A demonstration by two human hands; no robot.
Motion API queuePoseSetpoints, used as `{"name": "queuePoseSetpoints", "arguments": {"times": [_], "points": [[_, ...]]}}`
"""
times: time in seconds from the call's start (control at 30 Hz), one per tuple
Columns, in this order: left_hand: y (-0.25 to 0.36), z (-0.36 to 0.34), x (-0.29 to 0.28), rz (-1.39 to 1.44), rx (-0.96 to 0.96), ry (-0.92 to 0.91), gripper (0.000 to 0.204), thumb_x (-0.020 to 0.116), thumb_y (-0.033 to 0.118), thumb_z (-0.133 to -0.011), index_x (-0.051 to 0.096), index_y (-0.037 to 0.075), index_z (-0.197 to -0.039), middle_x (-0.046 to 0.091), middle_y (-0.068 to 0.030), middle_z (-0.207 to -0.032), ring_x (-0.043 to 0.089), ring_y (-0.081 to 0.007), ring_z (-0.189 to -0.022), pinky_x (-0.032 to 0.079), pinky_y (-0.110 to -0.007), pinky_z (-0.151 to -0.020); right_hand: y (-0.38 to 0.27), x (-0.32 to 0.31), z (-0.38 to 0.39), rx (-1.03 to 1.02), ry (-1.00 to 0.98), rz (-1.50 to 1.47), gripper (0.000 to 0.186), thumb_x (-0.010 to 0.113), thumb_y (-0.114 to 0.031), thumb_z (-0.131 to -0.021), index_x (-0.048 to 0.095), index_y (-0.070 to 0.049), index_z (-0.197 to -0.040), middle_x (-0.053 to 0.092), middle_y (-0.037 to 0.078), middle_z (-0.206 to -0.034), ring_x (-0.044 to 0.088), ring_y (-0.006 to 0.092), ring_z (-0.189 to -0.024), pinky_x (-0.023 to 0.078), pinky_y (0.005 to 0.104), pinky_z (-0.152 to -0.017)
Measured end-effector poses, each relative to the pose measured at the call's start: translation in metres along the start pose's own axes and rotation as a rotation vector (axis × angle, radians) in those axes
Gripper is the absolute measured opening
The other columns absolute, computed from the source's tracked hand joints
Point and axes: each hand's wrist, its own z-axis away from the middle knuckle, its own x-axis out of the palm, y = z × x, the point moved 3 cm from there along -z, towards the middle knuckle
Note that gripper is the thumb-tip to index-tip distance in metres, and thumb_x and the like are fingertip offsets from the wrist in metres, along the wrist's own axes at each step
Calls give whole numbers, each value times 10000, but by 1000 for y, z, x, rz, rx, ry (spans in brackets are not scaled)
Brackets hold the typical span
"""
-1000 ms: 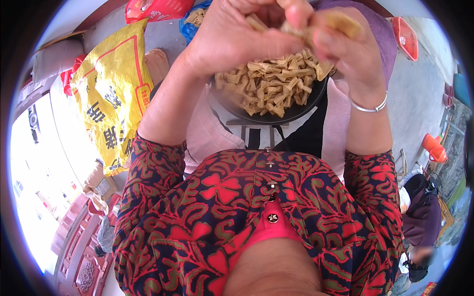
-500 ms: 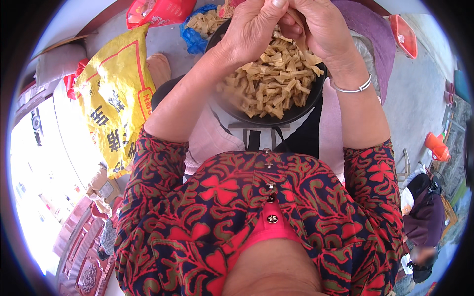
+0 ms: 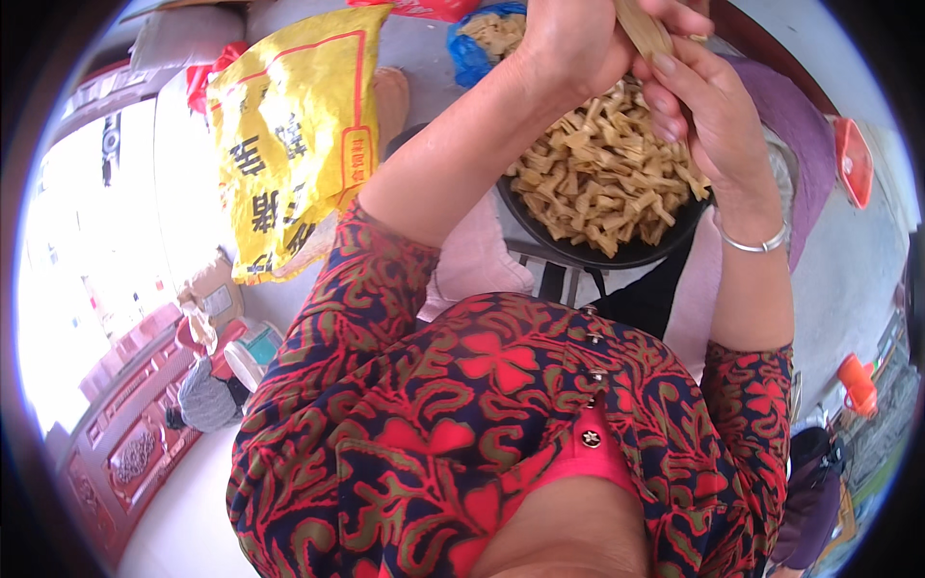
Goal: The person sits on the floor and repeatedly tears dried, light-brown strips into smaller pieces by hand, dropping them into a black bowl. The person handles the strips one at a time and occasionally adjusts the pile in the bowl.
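Observation:
Near the top edge, a flat pale tan strip (image 3: 643, 31) stands between my two hands above a black round pan (image 3: 617, 258). My right hand (image 3: 713, 111) pinches the strip, its thumb pressed along it and its other fingers curled beneath. My left hand (image 3: 576, 46) is closed about the strip from the other side; its fingers are partly hidden and cut off by the frame. The pan holds a heap of short, folded or knotted tan pieces (image 3: 597, 178). What the strip is made of I cannot tell.
Left of the pan lies a large yellow printed sack (image 3: 289, 144). Beyond it, a blue plastic bag (image 3: 470, 60) holds more tan pieces. A purple cloth (image 3: 805, 144) and a red basin (image 3: 854, 162) are on the right, and an orange container (image 3: 856, 383) stands lower down.
My view has swung, so the pan and sack appear farther right. The hands, closed together above the pan before, now show the strip plainly between them, with the right thumb on it.

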Motion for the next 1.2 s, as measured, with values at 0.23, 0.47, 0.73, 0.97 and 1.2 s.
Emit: {"name": "queuePoseSetpoints", "arguments": {"times": [0.23,0.47,0.73,0.97,1.2], "points": [[69,-2,-26,-199,442,-34,399,304,361,-1031,465,97,-779,361,16,-590,301,-103,-478,268,-253,-455,-9,1,3,-53,-229,-61,284,529,-260,-971,588,18,-956,443,-53,-593,352,11,-451,295,161,-415],[-2,11,-21,-1130,1088,-187,409,449,322,-973,662,-27,-979,648,-91,-804,597,-156,-663,465,-261,-588,-23,21,6,-777,225,799,165,636,-162,-881,615,-4,-922,577,84,-630,514,140,-504,423,292,-501],[-4,11,-25,-925,-39,-41,333,460,-21,-786,617,-66,-1076,623,-82,-1006,595,-147,-894,470,-253,-737,-10,-5,-4,-433,210,591,187,620,-155,-904,617,22,-844,539,91,-587,526,130,-538,427,297,-521],[6,18,-9,-1511,1000,-248,138,547,-19,-670,607,5,-791,623,-147,-1012,624,-270,-856,502,-356,-713,-12,-4,-1,69,-163,-369,227,546,-232,-923,595,-63,-780,405,-44,-527,374,67,-427,360,251,-422],[8,23,-17,-1449,596,-220,121,476,-43,-717,575,7,-765,558,-113,-647,554,-205,-585,457,-334,-560,-21,-8,4,-102,-19,166,124,665,-136,-811,598,-32,-807,484,-30,-566,433,37,-481,347,217,-452]]}}
